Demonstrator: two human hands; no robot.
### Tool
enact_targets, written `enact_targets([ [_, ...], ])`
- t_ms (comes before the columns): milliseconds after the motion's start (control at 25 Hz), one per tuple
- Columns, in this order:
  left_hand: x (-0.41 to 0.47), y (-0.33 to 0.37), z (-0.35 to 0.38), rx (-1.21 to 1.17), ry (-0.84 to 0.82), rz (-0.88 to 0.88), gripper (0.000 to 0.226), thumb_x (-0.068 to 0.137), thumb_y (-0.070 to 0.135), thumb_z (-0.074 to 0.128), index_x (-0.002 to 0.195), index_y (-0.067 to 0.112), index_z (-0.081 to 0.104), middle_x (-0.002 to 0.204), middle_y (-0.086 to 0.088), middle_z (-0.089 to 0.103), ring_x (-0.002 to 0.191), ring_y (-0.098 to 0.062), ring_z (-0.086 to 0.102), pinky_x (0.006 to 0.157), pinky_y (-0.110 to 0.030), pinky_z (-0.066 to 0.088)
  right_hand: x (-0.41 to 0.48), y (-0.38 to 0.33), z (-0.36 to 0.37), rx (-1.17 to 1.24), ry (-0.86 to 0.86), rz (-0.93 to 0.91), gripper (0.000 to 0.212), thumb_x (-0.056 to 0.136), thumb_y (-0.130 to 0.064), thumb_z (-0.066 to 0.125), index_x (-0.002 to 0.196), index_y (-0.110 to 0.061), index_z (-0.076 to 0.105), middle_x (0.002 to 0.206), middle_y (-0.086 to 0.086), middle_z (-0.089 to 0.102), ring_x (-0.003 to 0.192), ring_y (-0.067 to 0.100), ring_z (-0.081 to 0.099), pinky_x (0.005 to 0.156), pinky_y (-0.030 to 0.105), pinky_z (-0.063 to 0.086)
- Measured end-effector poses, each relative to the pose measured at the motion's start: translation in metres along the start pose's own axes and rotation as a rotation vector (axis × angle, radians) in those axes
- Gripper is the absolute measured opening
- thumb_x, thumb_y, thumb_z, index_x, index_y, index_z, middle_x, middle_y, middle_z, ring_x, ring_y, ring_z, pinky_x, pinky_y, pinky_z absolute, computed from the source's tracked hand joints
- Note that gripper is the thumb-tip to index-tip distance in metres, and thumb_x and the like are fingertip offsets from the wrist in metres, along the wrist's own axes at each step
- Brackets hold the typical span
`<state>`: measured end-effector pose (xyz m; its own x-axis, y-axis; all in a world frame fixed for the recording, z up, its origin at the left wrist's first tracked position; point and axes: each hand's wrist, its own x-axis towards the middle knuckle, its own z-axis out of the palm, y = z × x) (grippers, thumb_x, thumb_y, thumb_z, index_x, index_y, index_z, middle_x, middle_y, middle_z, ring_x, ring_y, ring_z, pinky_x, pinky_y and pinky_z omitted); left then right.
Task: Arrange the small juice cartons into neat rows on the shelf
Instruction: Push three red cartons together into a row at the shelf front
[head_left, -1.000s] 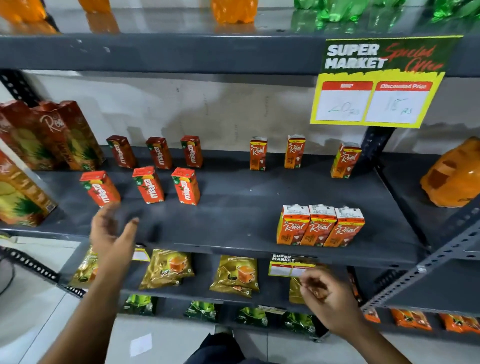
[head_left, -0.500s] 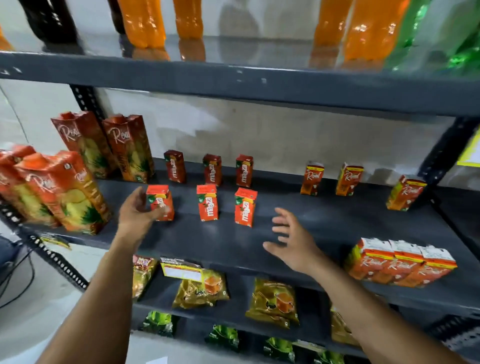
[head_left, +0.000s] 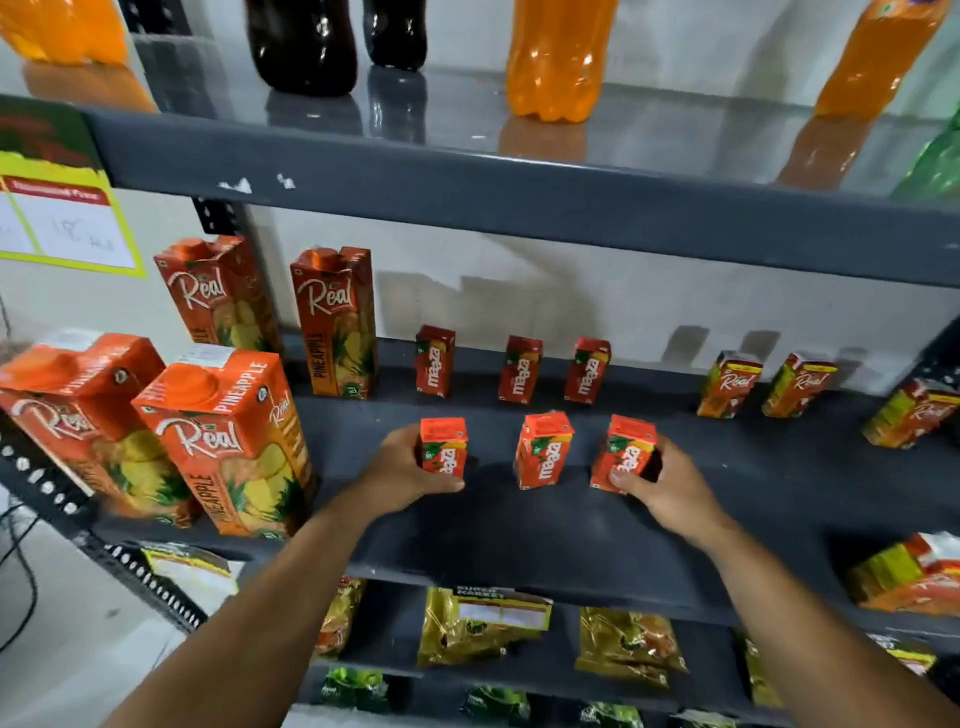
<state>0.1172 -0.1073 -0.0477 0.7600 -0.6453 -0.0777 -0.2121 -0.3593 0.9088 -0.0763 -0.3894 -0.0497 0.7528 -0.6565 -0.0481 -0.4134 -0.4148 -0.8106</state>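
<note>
Six small red Maaza cartons stand on the dark grey shelf (head_left: 519, 540) in two rows of three. My left hand (head_left: 400, 470) grips the front left Maaza carton (head_left: 444, 447). My right hand (head_left: 667, 486) grips the front right Maaza carton (head_left: 626, 452), which tilts slightly. Between them the front middle Maaza carton (head_left: 543, 449) stands free. The back row of Maaza cartons (head_left: 519, 369) stands near the wall. Small Real cartons (head_left: 730, 384) stand further right, and more lie blurred at the right edge (head_left: 909, 577).
Tall Real pineapple cartons (head_left: 228, 441) crowd the shelf's left end. Soft-drink bottles (head_left: 553, 57) stand on the shelf above. A yellow price sign (head_left: 67, 223) hangs at the left. Snack packets (head_left: 467, 623) lie on the lower shelf.
The view swung left and closer to the Maaza cartons. My left hand closed around the front left carton, and my right hand moved in from the open shelf and took the front right carton.
</note>
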Motion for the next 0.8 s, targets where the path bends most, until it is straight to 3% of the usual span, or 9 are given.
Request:
enact_targets([
  [80,0.008,0.002,0.011,0.021,0.003,-0.024,0.05,0.058,0.021,0.091,0.081,0.041,0.051,0.082,0.023,0.056,0.062,0.017,0.056,0.052,-0.006,0.044,0.005,-0.002,-0.004,-0.001,-0.094,0.036,0.046,0.076,-0.02,0.079,0.116,-0.024,0.057,0.105,-0.003,0.07,0.098,0.015,0.065,0.088,0.035,0.047],
  [160,0.016,0.002,0.024,0.023,-0.021,-0.017,0.045,0.057,0.031,0.09,0.083,0.042,0.054,0.082,0.023,0.06,0.067,0.015,0.058,0.057,-0.008,0.041,0.012,-0.007,-0.004,-0.011,-0.181,0.071,0.045,0.079,-0.018,0.077,0.118,-0.021,0.057,0.105,-0.005,0.069,0.101,0.014,0.065,0.092,0.035,0.046],
  [280,0.027,0.002,0.037,-0.021,-0.082,-0.005,0.05,0.059,0.031,0.089,0.103,0.031,0.064,0.098,0.01,0.071,0.085,-0.002,0.065,0.078,-0.027,0.053,0.021,-0.018,0.003,-0.012,-0.265,0.082,0.043,0.08,-0.014,0.076,0.117,-0.024,0.057,0.106,-0.006,0.069,0.101,0.011,0.064,0.096,0.036,0.045],
  [360,0.03,0.004,0.043,-0.036,-0.109,0.017,0.053,0.06,0.029,0.088,0.108,0.027,0.064,0.101,0.007,0.072,0.087,-0.004,0.066,0.084,-0.032,0.054,0.022,-0.025,0.013,0.002,-0.3,0.059,0.039,0.081,-0.009,0.074,0.109,-0.03,0.058,0.106,-0.009,0.069,0.102,0.009,0.063,0.097,0.034,0.043],
  [520,0.034,0.006,0.054,-0.059,-0.17,0.041,0.053,0.061,0.025,0.088,0.108,0.029,0.063,0.103,0.009,0.072,0.089,-0.001,0.066,0.087,-0.032,0.053,0.025,-0.032,0.03,0.01,-0.362,0.021,0.036,0.082,-0.005,0.071,0.098,-0.034,0.055,0.106,-0.013,0.065,0.098,-0.001,0.06,0.098,0.031,0.04],
  [640,0.033,0.006,0.053,-0.069,-0.185,0.047,0.052,0.061,0.025,0.088,0.106,0.031,0.063,0.101,0.011,0.072,0.088,0.0,0.067,0.087,-0.033,0.054,0.024,-0.03,0.038,0.002,-0.351,0.021,0.036,0.082,-0.005,0.072,0.097,-0.033,0.055,0.104,-0.013,0.066,0.107,0.013,0.062,0.1,0.032,0.042],
  [800,0.024,0.01,0.05,-0.072,-0.176,0.016,0.052,0.052,0.029,0.091,0.093,0.04,0.06,0.091,0.019,0.069,0.08,0.008,0.064,0.073,-0.022,0.052,0.003,-0.028,0.049,0.038,-0.281,-0.005,0.042,0.071,-0.012,0.083,0.098,-0.034,0.06,0.098,-0.015,0.071,0.098,0.006,0.066,0.091,0.034,0.051],
])
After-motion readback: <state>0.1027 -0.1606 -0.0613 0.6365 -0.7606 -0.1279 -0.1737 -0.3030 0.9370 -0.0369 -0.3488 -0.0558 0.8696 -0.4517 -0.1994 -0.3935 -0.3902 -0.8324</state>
